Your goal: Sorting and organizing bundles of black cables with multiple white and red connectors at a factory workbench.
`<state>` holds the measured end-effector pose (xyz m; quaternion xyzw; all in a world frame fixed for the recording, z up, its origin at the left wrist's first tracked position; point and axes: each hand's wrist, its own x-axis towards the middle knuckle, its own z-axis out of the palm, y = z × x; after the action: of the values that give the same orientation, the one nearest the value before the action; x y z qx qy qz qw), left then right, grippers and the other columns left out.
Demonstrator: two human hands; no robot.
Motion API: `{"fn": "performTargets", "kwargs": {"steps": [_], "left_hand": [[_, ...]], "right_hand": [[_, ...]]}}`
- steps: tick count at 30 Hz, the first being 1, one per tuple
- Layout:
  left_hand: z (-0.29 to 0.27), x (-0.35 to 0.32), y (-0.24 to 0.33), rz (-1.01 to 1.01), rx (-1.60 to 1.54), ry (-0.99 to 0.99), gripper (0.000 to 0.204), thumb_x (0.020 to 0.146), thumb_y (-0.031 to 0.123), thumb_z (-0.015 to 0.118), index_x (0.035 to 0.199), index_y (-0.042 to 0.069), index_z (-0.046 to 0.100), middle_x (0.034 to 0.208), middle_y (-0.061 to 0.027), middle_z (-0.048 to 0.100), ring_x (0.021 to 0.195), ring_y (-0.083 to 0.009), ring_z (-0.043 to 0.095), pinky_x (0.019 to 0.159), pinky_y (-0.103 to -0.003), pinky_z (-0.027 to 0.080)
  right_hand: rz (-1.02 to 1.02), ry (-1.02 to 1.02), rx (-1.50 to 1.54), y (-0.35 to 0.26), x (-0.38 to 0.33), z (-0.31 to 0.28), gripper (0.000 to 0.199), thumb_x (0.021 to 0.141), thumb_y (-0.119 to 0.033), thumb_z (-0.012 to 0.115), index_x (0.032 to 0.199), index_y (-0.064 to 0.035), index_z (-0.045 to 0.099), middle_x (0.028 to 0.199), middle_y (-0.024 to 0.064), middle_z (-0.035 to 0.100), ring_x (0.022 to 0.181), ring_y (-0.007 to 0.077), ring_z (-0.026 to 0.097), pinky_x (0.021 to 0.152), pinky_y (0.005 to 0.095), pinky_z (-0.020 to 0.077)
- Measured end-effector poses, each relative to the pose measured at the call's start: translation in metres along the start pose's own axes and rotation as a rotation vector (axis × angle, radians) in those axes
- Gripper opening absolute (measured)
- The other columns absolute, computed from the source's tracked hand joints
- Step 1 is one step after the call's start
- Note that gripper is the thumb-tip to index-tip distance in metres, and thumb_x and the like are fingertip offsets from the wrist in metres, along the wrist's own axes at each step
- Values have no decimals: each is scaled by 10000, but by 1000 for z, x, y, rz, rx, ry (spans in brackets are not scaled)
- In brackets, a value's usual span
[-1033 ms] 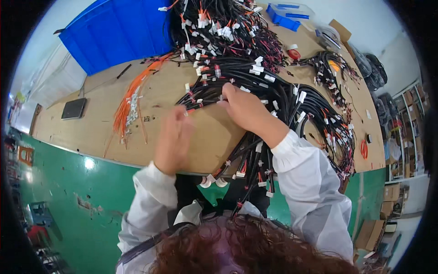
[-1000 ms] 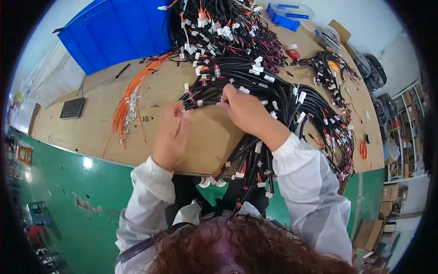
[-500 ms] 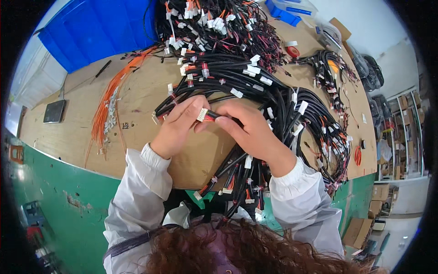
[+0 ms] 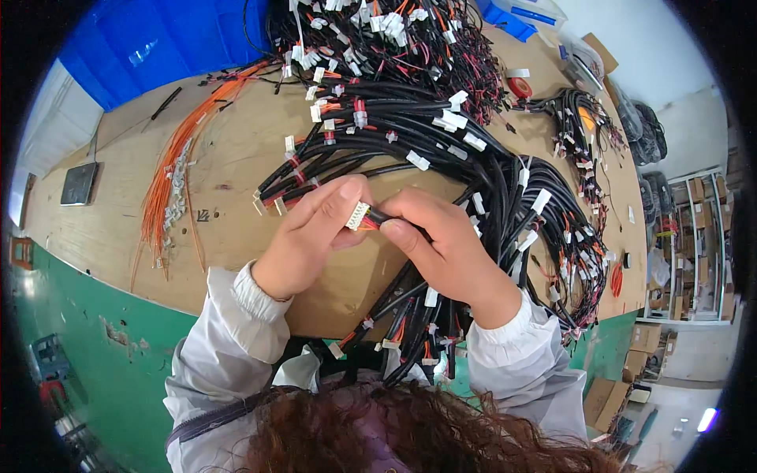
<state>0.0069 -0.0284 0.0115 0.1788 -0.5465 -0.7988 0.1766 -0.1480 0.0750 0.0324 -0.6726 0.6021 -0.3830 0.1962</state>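
Hands meet in the middle of the frame: the left hand (image 4: 307,236) and the right hand (image 4: 449,248) both pinch a small white plug (image 4: 359,215) on a black cable (image 4: 394,219), each grip closed tight on it. A big heap of black wires (image 4: 473,165) lies on the wooden worktop (image 4: 236,158) just behind. Orange wires (image 4: 169,185) lie at the left, and a blue bin (image 4: 158,39) sits at the upper left.
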Motion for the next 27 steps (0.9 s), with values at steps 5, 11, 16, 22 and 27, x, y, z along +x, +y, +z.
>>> {"fn": "performTargets", "kwargs": {"steps": [5, 11, 16, 22, 27], "left_hand": [[-6, 2, -2, 35, -24, -104, 335, 958, 394, 365, 912, 95, 508, 830, 40, 459, 772, -17, 413, 697, -185, 399], [-2, 3, -5, 70, -118, -131, 342, 972, 368, 329, 867, 80, 482, 772, 37, 410, 700, -23, 344, 604, -184, 344], [2, -1, -2, 183, 75, -44, 332, 980, 328, 305, 867, 63, 470, 770, 39, 404, 691, -39, 345, 602, -195, 341], [6, 0, -5, 409, 412, 186, 311, 973, 258, 342, 813, 23, 469, 670, -42, 394, 636, -102, 365, 578, -230, 339], [5, 1, -5, 462, 679, 236, 315, 973, 263, 336, 866, 10, 489, 663, -33, 414, 602, -97, 386, 548, -232, 337]], "right_hand": [[13, -9, 1, -1, 0, 0, 135, 874, -184, 524, 936, -65, 528, 802, 112, 532, 717, 317, 545, 597, 365, 428], [22, -16, 28, -4, 0, -2, 118, 861, -119, 536, 899, -7, 536, 719, 109, 466, 642, 263, 476, 596, 319, 395], [25, -20, 34, -1, 0, 0, 107, 852, -108, 537, 900, -12, 542, 726, 112, 465, 661, 272, 477, 606, 322, 397], [35, 34, -31, -2, 1, 3, 101, 846, -98, 535, 900, -13, 541, 757, 117, 475, 699, 285, 483, 626, 327, 403], [95, -25, 75, 1, 2, 1, 134, 847, -137, 566, 879, -9, 544, 744, 82, 476, 657, 215, 460, 599, 296, 374]]}}
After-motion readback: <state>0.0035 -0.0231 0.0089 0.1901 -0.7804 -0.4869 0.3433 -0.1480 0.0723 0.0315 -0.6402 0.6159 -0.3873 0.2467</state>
